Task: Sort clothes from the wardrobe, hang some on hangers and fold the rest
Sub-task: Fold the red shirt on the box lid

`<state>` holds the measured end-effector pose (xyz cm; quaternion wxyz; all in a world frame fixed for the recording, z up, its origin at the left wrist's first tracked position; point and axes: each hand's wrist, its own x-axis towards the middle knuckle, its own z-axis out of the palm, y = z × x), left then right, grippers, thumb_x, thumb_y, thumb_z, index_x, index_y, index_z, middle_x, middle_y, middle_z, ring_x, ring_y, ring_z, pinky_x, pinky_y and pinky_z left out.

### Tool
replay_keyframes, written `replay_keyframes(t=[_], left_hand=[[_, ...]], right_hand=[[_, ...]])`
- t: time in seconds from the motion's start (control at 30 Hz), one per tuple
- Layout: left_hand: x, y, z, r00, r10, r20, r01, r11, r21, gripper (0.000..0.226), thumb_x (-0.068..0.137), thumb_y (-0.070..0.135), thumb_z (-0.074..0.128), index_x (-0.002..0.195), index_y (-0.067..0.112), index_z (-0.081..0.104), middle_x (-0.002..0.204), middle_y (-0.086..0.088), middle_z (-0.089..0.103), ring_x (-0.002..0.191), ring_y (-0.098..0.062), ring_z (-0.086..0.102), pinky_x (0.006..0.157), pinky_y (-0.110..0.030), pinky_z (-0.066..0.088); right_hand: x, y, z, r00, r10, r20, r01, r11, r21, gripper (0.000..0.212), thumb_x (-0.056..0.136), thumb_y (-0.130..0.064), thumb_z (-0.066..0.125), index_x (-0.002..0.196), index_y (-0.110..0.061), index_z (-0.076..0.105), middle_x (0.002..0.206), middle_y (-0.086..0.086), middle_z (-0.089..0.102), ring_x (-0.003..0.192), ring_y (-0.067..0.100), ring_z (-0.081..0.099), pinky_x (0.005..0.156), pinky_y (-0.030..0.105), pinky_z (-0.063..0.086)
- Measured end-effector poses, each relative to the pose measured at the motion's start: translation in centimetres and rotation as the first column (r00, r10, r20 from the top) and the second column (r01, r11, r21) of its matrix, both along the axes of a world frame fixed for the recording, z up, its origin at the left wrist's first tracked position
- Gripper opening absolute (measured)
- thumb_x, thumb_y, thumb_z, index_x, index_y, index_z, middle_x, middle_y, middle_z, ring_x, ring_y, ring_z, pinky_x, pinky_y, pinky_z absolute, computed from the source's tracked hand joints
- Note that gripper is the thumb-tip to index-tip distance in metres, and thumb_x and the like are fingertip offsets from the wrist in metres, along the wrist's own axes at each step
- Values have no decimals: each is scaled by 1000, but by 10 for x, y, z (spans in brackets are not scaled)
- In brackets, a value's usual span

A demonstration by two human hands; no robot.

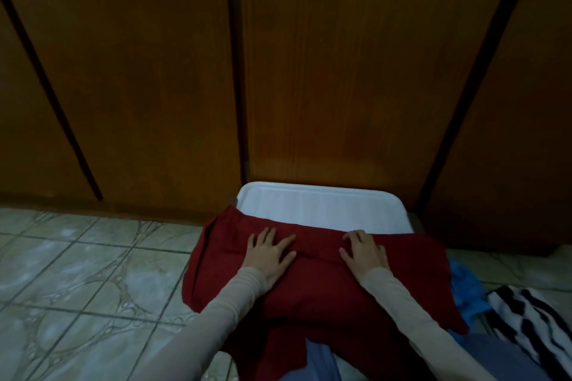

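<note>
While a white tray [322, 204] sits against the wardrobe doors [340, 71] and striped cloth [532, 322] lies lower right, I press my left hand [270, 252] and right hand [365, 252], fingers spread flat and gripping nothing, on the red garment [325, 294] at lower centre.

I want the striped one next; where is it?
The black-and-white striped garment lies on the floor at the head view's lower right, beside the blue cloth.

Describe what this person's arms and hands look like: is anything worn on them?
Both arms are covered by long, close-fitting sleeves in a pale beige fabric that end at the wrists. The left hand and right hand are bare: no gloves, and no rings, watch or bracelets can be made out in this dim picture.
</note>
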<state>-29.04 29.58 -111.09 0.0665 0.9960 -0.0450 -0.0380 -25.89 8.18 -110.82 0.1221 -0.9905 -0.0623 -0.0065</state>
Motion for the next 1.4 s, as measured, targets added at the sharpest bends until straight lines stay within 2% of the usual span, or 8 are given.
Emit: replay_keyframes(t=[0.07, 0.17, 0.27, 0.37, 0.53, 0.87, 1.4], left_hand=[[-1, -8, -3, 999, 26, -39, -25, 999, 22, 54, 98, 53, 21, 148, 38, 10, 158, -10, 6, 146, -26, -2, 116, -47, -5], [-3, -13, -4, 997, 42, -57, -38, 998, 58, 56, 98, 53, 19, 149, 37, 1, 157, -13, -8, 144, -28, -15, 112, -53, -11], [-7, -22, -4, 992, 116, -39, -112, 989, 93, 55, 98, 52, 16, 148, 38, -4, 153, -13, -25, 140, -34, -24, 110, -59, -10], [-10, -32, -4, 976, 200, -87, -194, 978, 75, 54, 99, 51, 14, 146, 40, -9, 153, -11, -26, 139, -39, -24, 109, -61, -8], [-4, -29, -4, 965, 194, -174, -192, 981, 33, 54, 99, 51, 12, 146, 40, -12, 155, -10, -20, 140, -38, -23, 110, -59, -9], [26, -30, -5, 966, 195, -170, -193, 981, 31, 55, 98, 52, 12, 145, 40, -14, 155, -10, -20, 139, -38, -24, 109, -60, -11], [103, -33, -18, 978, 206, -25, -205, 978, 28, 54, 99, 49, 12, 145, 40, -15, 156, -10, -15, 140, -38, -21, 110, -59, -10]], right_hand=[[-8, -13, -1, 999, -11, -42, 10, 999, -33, 42, 99, -38, 35, 138, -24, 34, 144, -2, 32, 135, 16, 28, 110, 42, 21], [-18, -32, 1, 983, -70, -171, 56, 995, -84, 53, 99, -49, 25, 148, -30, 15, 157, 0, 7, 144, 20, 8, 115, 51, 5], [-26, -45, 4, 944, -128, -304, 78, 982, -170, 62, 96, -59, 16, 149, -33, -4, 157, 6, -12, 145, 25, -10, 114, 54, -5], [-31, -51, 3, 927, -135, -350, 66, 977, -202, 67, 94, -63, 14, 147, -34, -13, 155, 9, -20, 144, 26, -16, 114, 53, -9], [-27, -50, 0, 920, -138, -368, 74, 981, -182, 67, 93, -64, 14, 146, -35, -15, 154, 7, -24, 142, 25, -21, 113, 53, -12], [7, -52, -3, 929, -120, -350, 68, 985, -158, 66, 93, -63, 15, 146, -36, -15, 154, 6, -24, 142, 24, -22, 112, 51, -14], [90, -59, -17, 980, -69, -189, 35, 984, -174, 64, 93, -62, 12, 146, -37, -13, 156, 5, -18, 143, 22, -18, 115, 45, -13]])
